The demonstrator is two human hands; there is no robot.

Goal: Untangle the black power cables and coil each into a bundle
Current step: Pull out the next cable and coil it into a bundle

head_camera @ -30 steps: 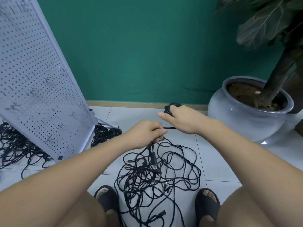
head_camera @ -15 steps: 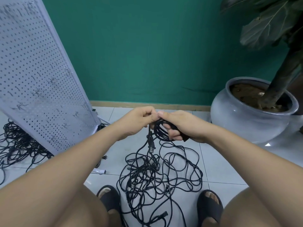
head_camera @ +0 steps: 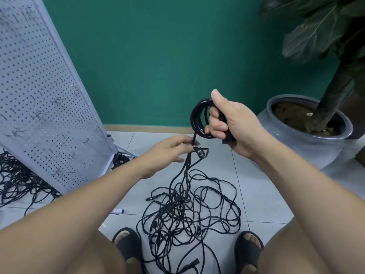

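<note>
My right hand [head_camera: 233,125] grips the coil [head_camera: 198,117] up high | my left hand [head_camera: 169,151] pinches the cable [head_camera: 183,169] just under it | cable hangs down to the tangle [head_camera: 189,210] on the floor [head_camera: 266,194]

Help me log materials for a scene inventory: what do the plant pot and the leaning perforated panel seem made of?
The plant pot looks like glazed ceramic: smooth grey-blue wall with glossy highlights. The perforated panel seems painted sheet metal, white and matte, with regular punched holes and wire hooks; plastic is possible.
</note>
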